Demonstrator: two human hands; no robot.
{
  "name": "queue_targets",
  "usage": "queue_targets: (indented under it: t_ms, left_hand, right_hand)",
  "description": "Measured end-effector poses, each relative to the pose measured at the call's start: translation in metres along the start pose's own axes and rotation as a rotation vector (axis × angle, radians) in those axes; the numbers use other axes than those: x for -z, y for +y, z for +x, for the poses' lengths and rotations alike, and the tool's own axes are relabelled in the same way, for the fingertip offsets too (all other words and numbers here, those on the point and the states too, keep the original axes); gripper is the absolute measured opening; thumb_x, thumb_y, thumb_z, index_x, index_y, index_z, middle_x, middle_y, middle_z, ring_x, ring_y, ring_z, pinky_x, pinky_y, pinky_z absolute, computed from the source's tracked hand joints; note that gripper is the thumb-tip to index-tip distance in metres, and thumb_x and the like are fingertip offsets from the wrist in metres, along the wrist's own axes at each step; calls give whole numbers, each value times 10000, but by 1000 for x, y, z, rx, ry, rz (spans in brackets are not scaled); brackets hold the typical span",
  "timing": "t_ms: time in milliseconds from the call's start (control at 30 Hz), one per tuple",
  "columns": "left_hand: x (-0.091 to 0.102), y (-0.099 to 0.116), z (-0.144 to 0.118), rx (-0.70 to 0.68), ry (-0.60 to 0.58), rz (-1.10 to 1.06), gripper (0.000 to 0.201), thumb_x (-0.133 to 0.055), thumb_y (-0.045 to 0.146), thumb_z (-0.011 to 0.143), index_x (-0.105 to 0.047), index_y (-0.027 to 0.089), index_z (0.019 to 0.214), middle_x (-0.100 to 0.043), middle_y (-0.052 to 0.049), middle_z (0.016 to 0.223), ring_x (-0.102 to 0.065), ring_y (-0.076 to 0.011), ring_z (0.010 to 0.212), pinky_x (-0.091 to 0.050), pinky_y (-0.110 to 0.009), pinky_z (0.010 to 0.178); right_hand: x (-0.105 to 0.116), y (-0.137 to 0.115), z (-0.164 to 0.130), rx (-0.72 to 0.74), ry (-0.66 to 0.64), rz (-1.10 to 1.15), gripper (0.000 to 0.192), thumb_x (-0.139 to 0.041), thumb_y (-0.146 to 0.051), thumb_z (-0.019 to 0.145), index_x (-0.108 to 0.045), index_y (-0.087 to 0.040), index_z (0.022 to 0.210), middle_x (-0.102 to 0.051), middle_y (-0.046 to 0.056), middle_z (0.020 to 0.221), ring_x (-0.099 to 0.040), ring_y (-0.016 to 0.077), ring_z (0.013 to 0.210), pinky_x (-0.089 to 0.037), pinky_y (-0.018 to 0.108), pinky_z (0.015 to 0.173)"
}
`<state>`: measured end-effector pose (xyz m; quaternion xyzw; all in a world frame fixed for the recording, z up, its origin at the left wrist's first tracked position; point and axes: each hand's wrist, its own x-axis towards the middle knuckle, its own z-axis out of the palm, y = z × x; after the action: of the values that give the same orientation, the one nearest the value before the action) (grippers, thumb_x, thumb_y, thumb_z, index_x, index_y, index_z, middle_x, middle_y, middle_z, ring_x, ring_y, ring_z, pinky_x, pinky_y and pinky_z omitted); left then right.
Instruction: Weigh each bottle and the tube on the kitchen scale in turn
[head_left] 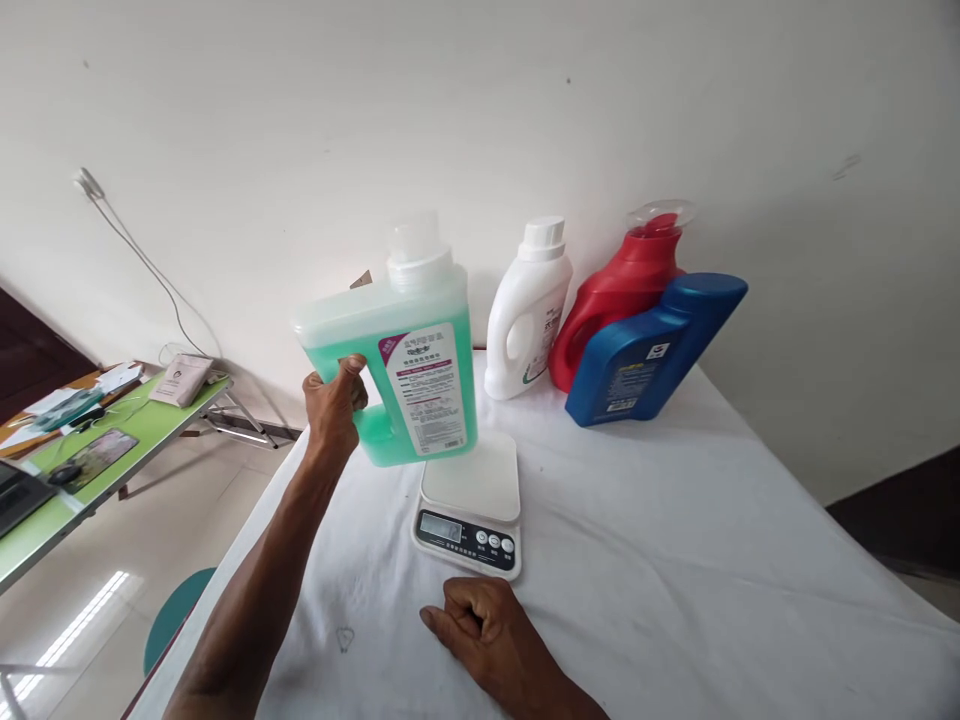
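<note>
My left hand (pixel 335 405) is wrapped round the handle of a clear detergent bottle (pixel 360 335) filled with green liquid, its label facing me. The bottle is held up, slightly tilted, and overlaps the back left part of a white digital kitchen scale (pixel 480 480). The scale's display is lit, but its digits are too small to read. My right hand (pixel 484 635) rests on the white cloth just in front of the scale, fingers curled in with nothing in them.
Behind the scale stand a white bottle (pixel 529 310), a red bottle (pixel 619 285) and a blue bottle (pixel 652 350) near the wall. A white cloth covers the table (pixel 675 560). At left are a green table (pixel 150 420) and a teal stool (pixel 176 615).
</note>
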<state>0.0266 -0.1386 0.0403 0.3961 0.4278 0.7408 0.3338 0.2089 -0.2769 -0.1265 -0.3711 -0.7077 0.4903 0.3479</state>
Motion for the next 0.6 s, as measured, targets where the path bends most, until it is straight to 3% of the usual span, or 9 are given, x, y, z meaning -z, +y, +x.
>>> queue_targets:
  t_ms: [233, 600]
  left_hand:
    - [-19, -26, -26, 124, -84, -57, 643, -943, 472, 572, -359, 203, 544, -259, 99, 490, -242, -26, 438, -228, -192, 413]
    - [-24, -40, -35, 111, -155, 44, 629, -896, 491, 628, -344, 210, 522, -243, 85, 504, -225, -40, 463, -245, -235, 439]
  right_hand:
    - [-1, 2, 1, 28, 13, -13, 510, -627, -270, 877, -198, -241, 603, -222, -79, 557, -242, 103, 536, -223, 277, 528]
    - [0, -1, 1, -3, 7, -19, 511, -617, -300, 892, -194, -241, 613, -218, -73, 571, -240, 106, 542, -222, 280, 521]
